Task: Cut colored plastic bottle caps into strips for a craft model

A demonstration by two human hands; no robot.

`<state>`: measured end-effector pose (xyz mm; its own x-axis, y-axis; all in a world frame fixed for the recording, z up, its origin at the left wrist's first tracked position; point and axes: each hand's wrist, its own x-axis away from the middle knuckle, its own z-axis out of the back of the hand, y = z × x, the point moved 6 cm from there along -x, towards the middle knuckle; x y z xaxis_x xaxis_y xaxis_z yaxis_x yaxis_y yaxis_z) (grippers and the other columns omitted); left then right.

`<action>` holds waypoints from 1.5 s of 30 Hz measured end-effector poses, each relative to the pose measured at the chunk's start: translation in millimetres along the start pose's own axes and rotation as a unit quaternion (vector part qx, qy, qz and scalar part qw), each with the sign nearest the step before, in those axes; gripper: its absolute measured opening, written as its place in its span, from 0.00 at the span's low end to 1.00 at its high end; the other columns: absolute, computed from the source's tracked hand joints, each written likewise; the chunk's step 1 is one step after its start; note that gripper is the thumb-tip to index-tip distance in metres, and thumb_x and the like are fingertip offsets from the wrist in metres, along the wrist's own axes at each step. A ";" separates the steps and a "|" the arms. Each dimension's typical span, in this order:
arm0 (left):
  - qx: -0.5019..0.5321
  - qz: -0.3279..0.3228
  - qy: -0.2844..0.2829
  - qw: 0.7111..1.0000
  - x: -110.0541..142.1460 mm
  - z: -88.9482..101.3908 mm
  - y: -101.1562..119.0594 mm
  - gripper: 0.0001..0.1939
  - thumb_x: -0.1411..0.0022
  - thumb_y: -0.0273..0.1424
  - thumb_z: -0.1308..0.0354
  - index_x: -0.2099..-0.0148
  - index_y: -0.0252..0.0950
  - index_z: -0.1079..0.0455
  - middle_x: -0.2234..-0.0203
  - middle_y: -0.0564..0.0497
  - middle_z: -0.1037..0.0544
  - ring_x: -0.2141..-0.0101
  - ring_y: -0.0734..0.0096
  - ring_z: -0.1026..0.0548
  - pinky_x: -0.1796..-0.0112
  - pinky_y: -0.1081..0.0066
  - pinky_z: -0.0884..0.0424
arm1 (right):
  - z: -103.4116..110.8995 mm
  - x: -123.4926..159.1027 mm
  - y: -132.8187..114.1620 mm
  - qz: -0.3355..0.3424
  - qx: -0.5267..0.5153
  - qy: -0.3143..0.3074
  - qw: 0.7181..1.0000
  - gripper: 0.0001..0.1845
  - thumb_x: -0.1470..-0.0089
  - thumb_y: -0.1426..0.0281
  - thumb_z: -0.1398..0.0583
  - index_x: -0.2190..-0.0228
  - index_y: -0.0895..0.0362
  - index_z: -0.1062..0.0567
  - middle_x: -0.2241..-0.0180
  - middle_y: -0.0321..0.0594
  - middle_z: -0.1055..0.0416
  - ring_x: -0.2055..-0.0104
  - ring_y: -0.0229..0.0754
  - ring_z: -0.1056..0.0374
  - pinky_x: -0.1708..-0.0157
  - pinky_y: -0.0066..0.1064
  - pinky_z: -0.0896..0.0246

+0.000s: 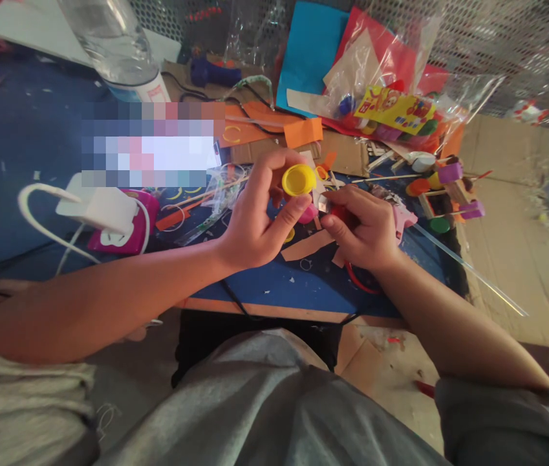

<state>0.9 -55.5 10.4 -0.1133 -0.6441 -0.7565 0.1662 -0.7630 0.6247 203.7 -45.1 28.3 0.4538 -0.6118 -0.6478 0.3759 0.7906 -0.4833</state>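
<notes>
Between the thumb and fingers of my left hand [267,210] is a round yellow plastic cap [298,180], its hollow side facing up toward me. Close by on the right, my right hand [364,226] is closed around a red-handled tool with a short metal end [323,204]. Most of that tool is hidden by my fingers, so its exact kind is unclear. The metal end points at the cap, with a small gap visible between them. Something round and pink [308,213] shows just under the cap. Below my right wrist, a red loop [362,281] lies near the table edge.
Around my hands the blue table [264,285] carries cardboard strips [308,246] and scraps. A white charger [97,204] sits in a pink power socket [129,236] at left, near a water bottle [114,48]. To the right stands a stick-and-cap model [451,191].
</notes>
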 end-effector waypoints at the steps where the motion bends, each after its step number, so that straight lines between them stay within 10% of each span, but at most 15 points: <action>1: -0.007 -0.001 -0.001 1.000 0.1 -0.6 -0.8 0.26 0.16 0.56 0.45 0.28 0.50 0.39 0.46 0.44 0.21 0.54 0.60 0.15 0.56 0.59 0.17 | 0.2 0.0 0.5 -0.002 0.000 0.000 1.000 0.25 0.25 0.45 0.35 0.51 0.54 0.13 0.67 0.41 0.21 0.67 0.45 0.25 0.64 0.37 0.29; 30: 0.000 0.008 -0.004 1.000 -0.8 1.8 9.8 0.24 0.16 0.54 0.43 0.30 0.49 0.33 0.45 0.45 0.19 0.48 0.57 0.15 0.48 0.55 0.16 | 1.2 -2.6 -4.6 0.004 -0.009 0.001 1.000 0.27 0.26 0.43 0.34 0.51 0.53 0.11 0.69 0.41 0.22 0.69 0.45 0.27 0.66 0.40 0.32; 45: -0.031 -0.012 -0.102 0.994 -1.0 -0.8 20.7 0.22 0.12 0.47 0.54 0.28 0.44 0.33 0.36 0.37 0.17 0.38 0.51 0.15 0.38 0.47 0.17 | -1.1 -1.0 -5.0 0.005 0.002 0.011 1.000 0.31 0.27 0.39 0.35 0.50 0.52 0.10 0.68 0.42 0.21 0.68 0.46 0.27 0.66 0.40 0.29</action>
<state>5.2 -70.7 23.9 -0.3126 -0.6278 -0.7128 0.2194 -0.7779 0.5889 200.5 -48.4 30.8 0.4398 -0.6027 -0.6658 0.3748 0.7969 -0.4738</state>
